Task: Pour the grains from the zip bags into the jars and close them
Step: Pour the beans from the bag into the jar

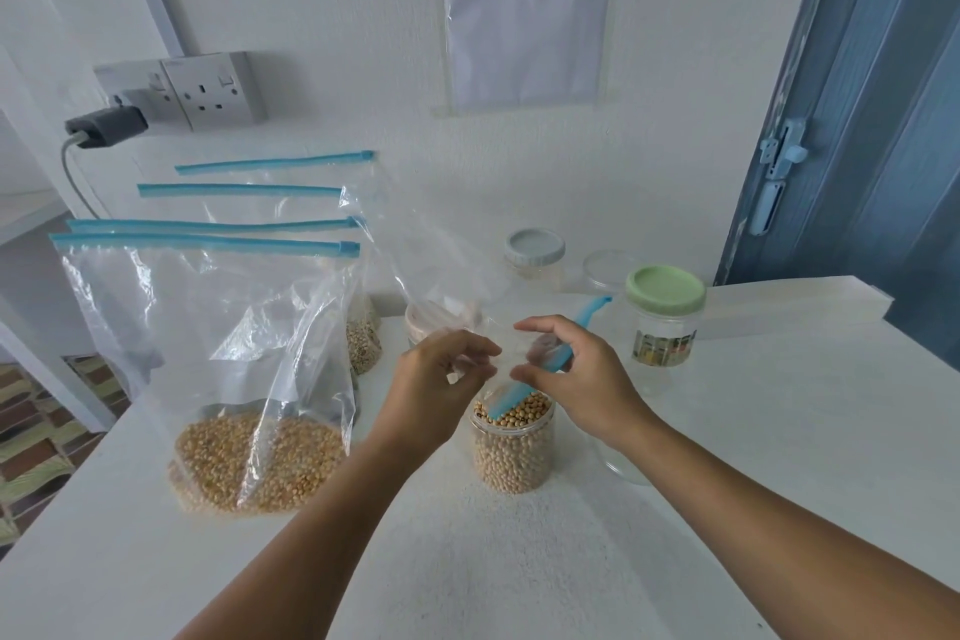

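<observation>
Two hands, the left hand (444,377) and right hand (563,372), each pinch an emptied zip bag (441,265) over an uncapped jar (514,442) brimming with grains at mid-table; bare white table (519,561) lies nearer. Filled bags (234,379) crowd the left edge. Lidded jars (665,322) stand behind, one hidden by plastic.

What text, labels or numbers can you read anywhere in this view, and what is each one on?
Wall sheet: numbered lines 2 to 5 of small print; only scraps such as "Buka", "Tuangkan", "Goncangkan" and "Tutup" seem readable, the rest is too blurred.
Green-lidded jar: a colourful label, its print too small to read.
Zip bags, sockets: no readable text.
</observation>
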Demonstrator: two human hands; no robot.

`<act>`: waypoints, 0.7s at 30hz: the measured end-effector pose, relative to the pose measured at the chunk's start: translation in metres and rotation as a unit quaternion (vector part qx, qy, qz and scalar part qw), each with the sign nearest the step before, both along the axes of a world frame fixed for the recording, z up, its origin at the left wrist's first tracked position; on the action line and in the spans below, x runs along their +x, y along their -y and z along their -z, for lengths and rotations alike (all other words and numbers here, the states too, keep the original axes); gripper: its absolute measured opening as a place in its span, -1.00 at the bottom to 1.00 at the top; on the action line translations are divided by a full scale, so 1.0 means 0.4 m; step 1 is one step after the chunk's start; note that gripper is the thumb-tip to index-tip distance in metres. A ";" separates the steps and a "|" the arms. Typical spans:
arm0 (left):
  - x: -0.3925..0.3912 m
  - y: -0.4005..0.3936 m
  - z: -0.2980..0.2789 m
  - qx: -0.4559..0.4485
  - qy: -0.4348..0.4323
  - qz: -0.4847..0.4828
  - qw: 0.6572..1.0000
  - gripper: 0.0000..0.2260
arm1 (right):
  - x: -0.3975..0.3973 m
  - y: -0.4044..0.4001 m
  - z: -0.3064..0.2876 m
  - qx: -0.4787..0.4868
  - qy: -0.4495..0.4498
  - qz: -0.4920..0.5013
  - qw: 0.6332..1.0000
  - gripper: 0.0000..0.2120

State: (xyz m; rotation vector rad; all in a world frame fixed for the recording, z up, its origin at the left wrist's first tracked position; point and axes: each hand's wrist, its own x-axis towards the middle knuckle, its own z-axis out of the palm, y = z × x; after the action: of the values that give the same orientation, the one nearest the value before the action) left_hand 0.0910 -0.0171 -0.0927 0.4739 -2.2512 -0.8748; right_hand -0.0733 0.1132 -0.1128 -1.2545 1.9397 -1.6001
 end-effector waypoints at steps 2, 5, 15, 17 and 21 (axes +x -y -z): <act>-0.001 0.001 -0.001 -0.012 0.003 0.001 1.000 -0.81 | 0.001 0.004 0.001 0.000 0.007 -0.003 1.000 -0.61; 0.008 0.006 0.000 -0.015 0.007 0.011 1.000 -0.81 | -0.005 0.006 0.001 -0.003 0.016 -0.011 1.000 -0.63; 0.012 0.003 0.012 0.038 0.000 -0.005 0.999 -0.76 | 0.004 0.003 0.003 0.012 0.006 -0.018 1.000 -0.61; 0.015 0.004 0.012 0.042 0.001 -0.001 0.999 -0.75 | 0.003 0.000 0.001 0.011 -0.002 -0.027 1.000 -0.62; 0.017 0.010 0.010 0.053 -0.011 0.002 0.999 -0.71 | 0.001 -0.004 -0.010 0.007 -0.001 -0.004 1.000 -0.60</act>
State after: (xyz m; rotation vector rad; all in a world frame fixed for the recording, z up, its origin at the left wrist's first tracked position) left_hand 0.0977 -0.0211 -0.0965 0.5065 -2.1944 -1.0006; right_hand -0.0731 0.1146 -0.1086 -1.2564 1.9406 -1.5789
